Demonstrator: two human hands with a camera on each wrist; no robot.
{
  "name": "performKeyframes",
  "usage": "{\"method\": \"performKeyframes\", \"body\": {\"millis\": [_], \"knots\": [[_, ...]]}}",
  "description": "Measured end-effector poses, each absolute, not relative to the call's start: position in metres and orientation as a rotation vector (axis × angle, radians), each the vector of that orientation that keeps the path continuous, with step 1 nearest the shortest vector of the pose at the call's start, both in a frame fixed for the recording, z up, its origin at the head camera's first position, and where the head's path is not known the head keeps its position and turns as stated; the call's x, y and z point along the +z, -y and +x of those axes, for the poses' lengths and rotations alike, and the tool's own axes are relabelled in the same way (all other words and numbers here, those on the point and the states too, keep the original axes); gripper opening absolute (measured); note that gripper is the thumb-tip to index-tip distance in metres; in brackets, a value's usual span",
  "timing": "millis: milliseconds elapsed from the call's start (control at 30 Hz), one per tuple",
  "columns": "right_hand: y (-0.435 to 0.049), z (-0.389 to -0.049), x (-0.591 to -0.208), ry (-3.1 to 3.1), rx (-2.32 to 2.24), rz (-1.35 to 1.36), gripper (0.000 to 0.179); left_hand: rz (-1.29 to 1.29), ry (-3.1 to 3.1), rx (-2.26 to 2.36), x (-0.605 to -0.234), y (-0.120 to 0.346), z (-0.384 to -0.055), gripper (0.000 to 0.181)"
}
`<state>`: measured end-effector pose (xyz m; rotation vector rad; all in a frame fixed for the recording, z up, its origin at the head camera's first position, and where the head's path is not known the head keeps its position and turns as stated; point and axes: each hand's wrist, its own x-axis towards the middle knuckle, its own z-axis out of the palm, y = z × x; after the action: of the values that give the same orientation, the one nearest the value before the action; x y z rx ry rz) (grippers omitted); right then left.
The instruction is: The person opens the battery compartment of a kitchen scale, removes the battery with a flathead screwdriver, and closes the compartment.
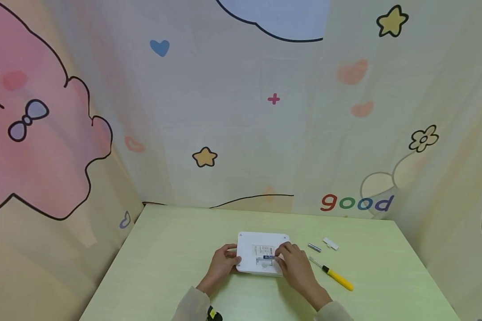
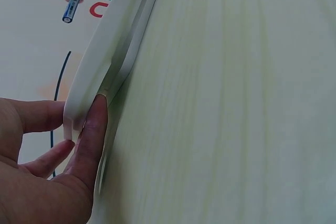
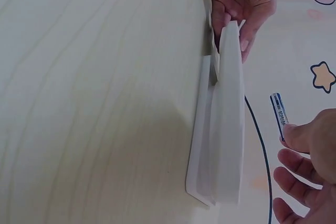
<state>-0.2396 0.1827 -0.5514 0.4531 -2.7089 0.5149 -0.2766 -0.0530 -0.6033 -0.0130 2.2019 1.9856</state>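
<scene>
A flat white rectangular device lies on the table, with a printed label and an uncovered battery compartment facing up. My left hand grips its left edge, thumb on one face and fingers on the other, as the left wrist view also shows. Between thumb and fingertips my right hand pinches a slim blue-and-silver battery, held just over the compartment. In the right wrist view that battery is apart from the device.
Right of the device, a second battery lies beside a small white battery cover. A screwdriver with a yellow handle rests near my right hand. Behind the table hangs a printed curtain.
</scene>
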Motion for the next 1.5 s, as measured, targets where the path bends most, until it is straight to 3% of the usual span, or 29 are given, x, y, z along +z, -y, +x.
{"method": "performKeyframes", "body": {"millis": [667,967,1500], "knots": [[-0.208,-0.240,-0.532,2.606,0.520,0.408,0.012,-0.013,-2.200,1.984,-0.606,0.054,-0.277,0.048],[-0.221,-0.245,-0.528,2.594,0.518,0.363,0.010,0.018,-2.196,1.997,-0.585,0.053,-0.266,0.046],[-0.241,-0.253,-0.525,2.568,0.553,0.282,0.008,-0.008,-2.214,1.986,-0.607,0.054,-0.277,0.048]]}}
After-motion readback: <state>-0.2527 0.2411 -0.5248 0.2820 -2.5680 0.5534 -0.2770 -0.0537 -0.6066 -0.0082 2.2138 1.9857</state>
